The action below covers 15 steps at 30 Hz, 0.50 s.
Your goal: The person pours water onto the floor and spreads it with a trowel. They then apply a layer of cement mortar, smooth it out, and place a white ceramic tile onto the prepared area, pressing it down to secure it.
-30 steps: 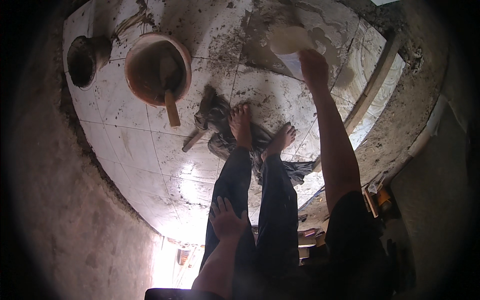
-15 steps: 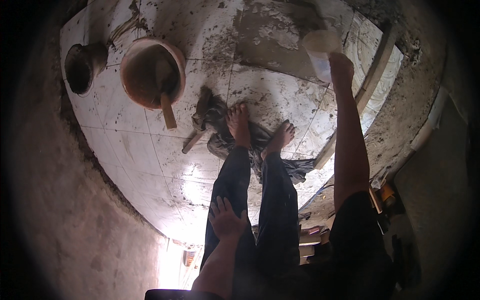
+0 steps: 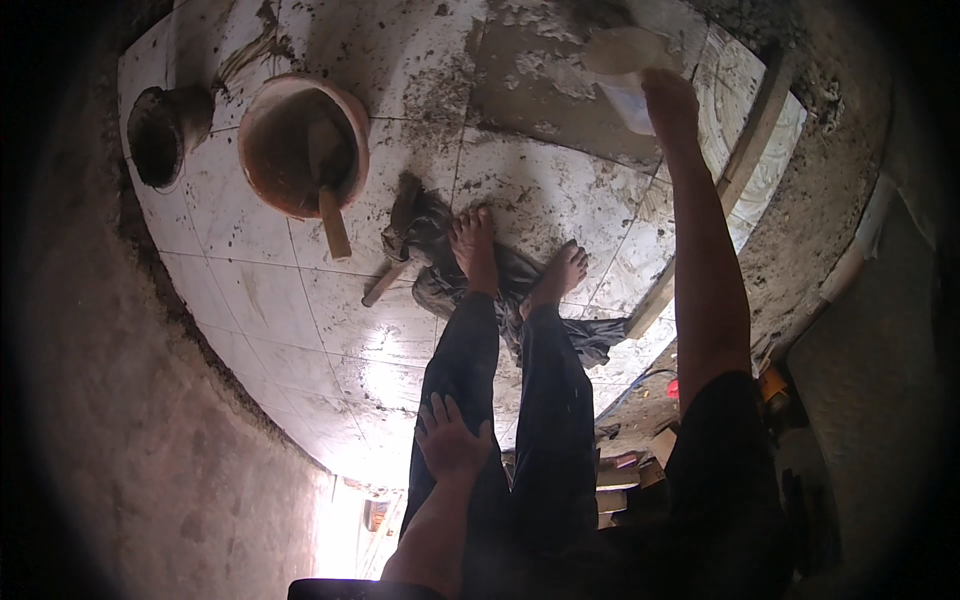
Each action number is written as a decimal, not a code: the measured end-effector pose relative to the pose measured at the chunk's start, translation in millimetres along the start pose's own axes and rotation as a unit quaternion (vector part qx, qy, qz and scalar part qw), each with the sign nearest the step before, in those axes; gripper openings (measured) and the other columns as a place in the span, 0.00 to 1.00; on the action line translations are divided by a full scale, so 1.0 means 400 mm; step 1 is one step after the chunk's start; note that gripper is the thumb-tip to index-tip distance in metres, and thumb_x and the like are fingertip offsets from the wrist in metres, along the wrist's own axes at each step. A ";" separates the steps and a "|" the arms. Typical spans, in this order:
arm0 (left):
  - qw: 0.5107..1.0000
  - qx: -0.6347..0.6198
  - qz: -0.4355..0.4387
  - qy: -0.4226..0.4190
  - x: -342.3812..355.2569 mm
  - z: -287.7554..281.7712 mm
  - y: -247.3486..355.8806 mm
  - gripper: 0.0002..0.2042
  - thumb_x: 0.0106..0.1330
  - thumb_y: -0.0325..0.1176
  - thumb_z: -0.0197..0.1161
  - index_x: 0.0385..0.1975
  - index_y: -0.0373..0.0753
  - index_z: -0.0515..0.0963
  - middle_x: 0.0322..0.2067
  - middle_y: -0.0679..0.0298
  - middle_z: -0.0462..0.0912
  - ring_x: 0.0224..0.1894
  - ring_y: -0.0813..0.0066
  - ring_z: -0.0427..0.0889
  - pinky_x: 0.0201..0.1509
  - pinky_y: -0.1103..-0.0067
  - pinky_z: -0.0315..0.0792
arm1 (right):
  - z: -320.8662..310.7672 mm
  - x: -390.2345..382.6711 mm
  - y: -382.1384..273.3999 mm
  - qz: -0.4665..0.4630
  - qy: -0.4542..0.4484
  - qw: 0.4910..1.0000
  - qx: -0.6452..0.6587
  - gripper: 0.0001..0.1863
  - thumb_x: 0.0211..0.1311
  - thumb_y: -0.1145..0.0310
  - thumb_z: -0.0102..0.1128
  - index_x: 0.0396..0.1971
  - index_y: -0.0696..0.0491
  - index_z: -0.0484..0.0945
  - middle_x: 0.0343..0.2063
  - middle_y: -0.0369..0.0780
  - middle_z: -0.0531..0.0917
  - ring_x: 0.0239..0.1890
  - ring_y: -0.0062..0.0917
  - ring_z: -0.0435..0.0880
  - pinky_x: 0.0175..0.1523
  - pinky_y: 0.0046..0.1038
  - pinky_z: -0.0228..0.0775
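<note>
— What is being held by the right hand (image 3: 673, 105)?
— A translucent plastic container (image 3: 625, 80) is being gripped at its side, with the fingers curled in; it is being held tilted.
— Where is it being held?
— Over the grey smeared patch (image 3: 545, 112) in the tiled floor (image 3: 250, 290); whether the patch is being touched cannot be told.
— And the left hand (image 3: 452, 442)?
— It is being rested palm-down on the left trouser leg (image 3: 467, 345), opened wide with fingers spread; only that leg is being touched.
</note>
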<state>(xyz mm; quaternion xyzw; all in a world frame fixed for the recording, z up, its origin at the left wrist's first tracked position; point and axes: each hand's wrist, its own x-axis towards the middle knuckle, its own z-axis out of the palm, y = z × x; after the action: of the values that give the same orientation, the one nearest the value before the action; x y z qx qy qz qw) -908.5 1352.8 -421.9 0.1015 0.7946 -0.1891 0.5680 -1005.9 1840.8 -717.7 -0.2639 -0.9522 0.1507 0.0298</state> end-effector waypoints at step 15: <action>1.000 0.007 -0.015 -0.022 0.000 -0.019 0.014 0.40 0.61 0.56 0.59 0.68 0.35 0.61 0.71 0.51 0.56 0.72 0.50 0.55 0.72 0.55 0.53 | -0.073 0.161 0.004 -0.115 -0.032 0.970 -0.212 0.05 0.59 0.68 0.54 0.32 0.50 0.79 0.31 0.44 0.83 0.39 0.36 0.85 0.42 0.36 0.79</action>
<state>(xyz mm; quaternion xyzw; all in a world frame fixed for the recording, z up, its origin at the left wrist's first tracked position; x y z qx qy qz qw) -912.8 1361.0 -420.7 0.0890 0.7820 -0.2056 0.5816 -1056.5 1882.8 -691.8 -0.1479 -0.9869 -0.0505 -0.0400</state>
